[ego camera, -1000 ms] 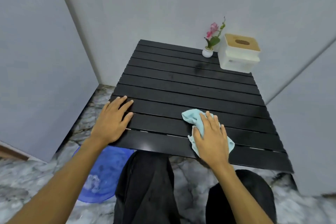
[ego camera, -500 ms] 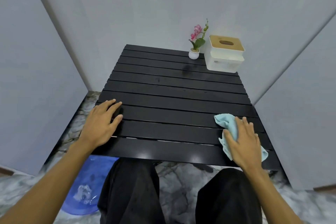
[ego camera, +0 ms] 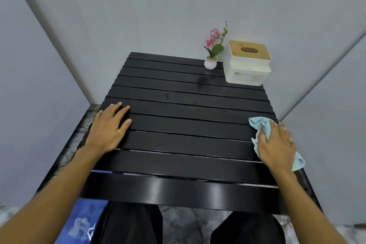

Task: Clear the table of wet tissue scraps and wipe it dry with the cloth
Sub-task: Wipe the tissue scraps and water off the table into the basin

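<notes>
The black slatted table [ego camera: 188, 140] fills the middle of the view. My right hand [ego camera: 276, 144] presses a light blue cloth [ego camera: 261, 127] flat against the table's right edge, fingers curled over it. My left hand [ego camera: 109, 127] lies flat, fingers apart, on the left side of the table and holds nothing. A dull wet smear [ego camera: 202, 81] shows on the far slats near the flower pot. Wet tissue scraps [ego camera: 81, 226] lie inside a blue basin [ego camera: 83, 218] on the floor at the lower left. No scraps show on the table top.
A small white pot with a pink flower [ego camera: 211, 62] and a white tissue box with a wooden lid [ego camera: 247, 65] stand at the table's far right corner. Grey walls close in on three sides. My dark-trousered knees [ego camera: 128, 224] sit under the near edge.
My right hand has slid the cloth from the near middle of the table across to its right edge. My left hand has stayed flat on the left side.
</notes>
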`<state>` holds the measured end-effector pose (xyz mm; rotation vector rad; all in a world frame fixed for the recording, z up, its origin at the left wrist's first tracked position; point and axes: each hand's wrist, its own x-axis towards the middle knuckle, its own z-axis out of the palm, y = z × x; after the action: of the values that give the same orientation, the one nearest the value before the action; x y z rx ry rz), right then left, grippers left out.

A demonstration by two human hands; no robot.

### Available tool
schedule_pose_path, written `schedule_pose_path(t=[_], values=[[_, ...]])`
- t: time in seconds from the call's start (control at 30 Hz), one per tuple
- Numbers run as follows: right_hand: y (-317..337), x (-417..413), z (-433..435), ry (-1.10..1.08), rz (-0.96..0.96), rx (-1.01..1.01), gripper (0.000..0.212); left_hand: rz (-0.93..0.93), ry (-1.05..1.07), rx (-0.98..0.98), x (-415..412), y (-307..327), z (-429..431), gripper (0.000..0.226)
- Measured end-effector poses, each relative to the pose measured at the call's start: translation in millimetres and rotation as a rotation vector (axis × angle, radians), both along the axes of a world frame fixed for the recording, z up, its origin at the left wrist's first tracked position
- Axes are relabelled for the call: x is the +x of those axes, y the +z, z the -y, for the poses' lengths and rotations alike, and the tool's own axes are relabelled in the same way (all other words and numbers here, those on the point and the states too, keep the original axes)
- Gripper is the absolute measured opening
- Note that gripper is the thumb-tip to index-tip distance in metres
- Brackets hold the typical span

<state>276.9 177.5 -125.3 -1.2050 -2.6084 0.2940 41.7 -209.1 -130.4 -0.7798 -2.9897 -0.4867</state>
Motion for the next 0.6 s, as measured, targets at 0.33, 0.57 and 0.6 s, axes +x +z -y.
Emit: schedule_pose_path(t=[0.33, 0.57, 0.6], values=[[-0.1, -73.9, -16.3, 0.087, 0.054, 0.033, 0.05, -0.014, 0.026, 0.028, -7.1, -6.4, -4.8, 0.053], [-1.2, -117.6, 4.5, 0.164, 0.081, 0.023, 0.051, -0.025, 0.031, 0.044, -8.0, -9.7, -5.2, 0.057], [-1.2, -125.7, 11.8, 0.19, 0.082, 0.026, 0.052, -0.026, 0.03, 0.046, -8.0, -10.3, -5.0, 0.056]])
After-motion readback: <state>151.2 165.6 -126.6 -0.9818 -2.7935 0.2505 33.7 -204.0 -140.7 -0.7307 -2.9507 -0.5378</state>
